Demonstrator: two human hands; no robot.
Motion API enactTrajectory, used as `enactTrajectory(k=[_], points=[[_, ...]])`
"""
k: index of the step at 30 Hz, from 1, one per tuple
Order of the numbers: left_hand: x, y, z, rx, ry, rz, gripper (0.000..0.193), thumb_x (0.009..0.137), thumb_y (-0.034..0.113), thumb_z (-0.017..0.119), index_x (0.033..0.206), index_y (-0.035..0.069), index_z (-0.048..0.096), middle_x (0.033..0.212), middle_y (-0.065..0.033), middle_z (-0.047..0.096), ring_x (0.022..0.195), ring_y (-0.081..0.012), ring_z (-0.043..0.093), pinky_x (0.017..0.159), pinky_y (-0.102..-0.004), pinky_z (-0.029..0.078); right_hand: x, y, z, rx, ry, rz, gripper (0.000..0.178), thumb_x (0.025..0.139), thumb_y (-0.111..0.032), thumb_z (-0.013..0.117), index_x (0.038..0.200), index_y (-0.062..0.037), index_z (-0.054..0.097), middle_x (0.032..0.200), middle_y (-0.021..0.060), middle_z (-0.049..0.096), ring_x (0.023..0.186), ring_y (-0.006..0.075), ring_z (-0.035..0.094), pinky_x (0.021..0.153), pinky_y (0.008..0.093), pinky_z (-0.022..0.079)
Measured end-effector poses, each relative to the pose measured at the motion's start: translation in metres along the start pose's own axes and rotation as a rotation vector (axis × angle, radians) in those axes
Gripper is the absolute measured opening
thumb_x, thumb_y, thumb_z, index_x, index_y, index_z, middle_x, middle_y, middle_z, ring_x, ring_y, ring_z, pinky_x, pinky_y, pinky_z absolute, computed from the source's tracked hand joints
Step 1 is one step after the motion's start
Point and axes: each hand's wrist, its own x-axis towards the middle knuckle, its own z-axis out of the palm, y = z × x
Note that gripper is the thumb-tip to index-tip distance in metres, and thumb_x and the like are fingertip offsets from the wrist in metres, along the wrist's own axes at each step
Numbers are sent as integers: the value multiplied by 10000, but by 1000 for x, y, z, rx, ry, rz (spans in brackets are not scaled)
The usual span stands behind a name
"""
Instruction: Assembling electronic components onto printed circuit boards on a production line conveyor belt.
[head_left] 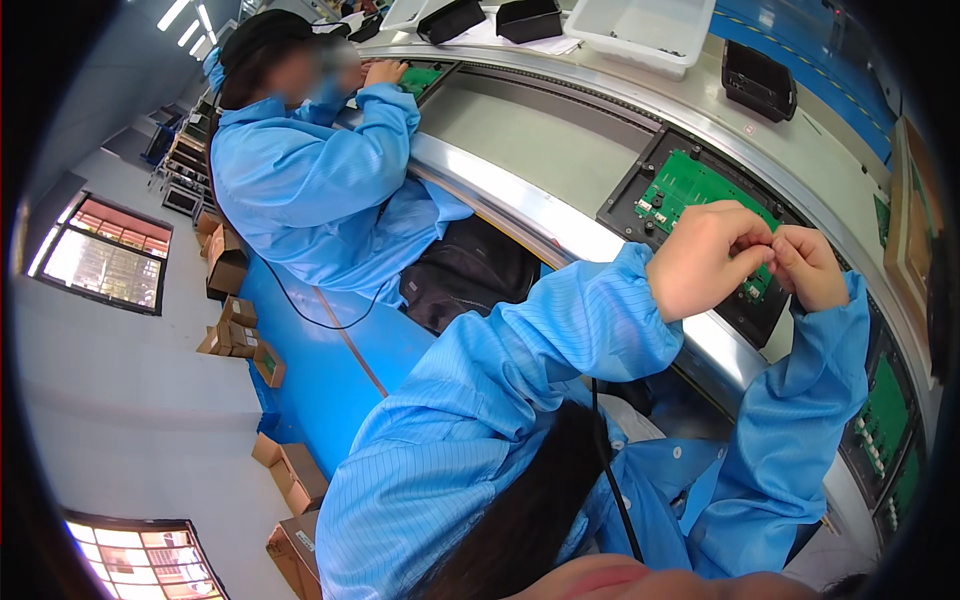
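Note:
My left hand (705, 258) and my right hand (808, 266) meet fingertip to fingertip above a green circuit board (690, 182). Both are closed in a pinch, and whatever lies between the fingers is too small or hidden to make out. The board sits in a black carrier frame (625, 200) on the conveyor line, with small white connectors and dark round parts along its near left edge. My hands cover part of its middle and right side.
A co-worker in a blue smock (300, 190) works on another board (420, 80) at the far left. Beyond the conveyor rail (560, 85) stand a white bin (640, 35) with small parts and a black bin (758, 80). Another carried board (882, 415) lies at right.

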Motion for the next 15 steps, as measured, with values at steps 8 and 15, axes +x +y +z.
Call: enactTrajectory(k=[8,15], points=[[7,-24,-21,-275,194,-137,82,676,-36,615,747,-15,580,656,-61,595,538,-107,522,509,-197,442,3,9,-13,149,223,-19,209,872,-205,485,719,-63,491,540,-32,396,433,37,290,385,170,208],[20,-54,-61,-56,95,-158,84,724,-15,595,804,-27,616,660,-58,599,562,-101,518,523,-188,417,7,12,-26,377,512,-4,231,877,-234,497,700,-91,454,504,-54,318,398,28,214,352,172,141]])
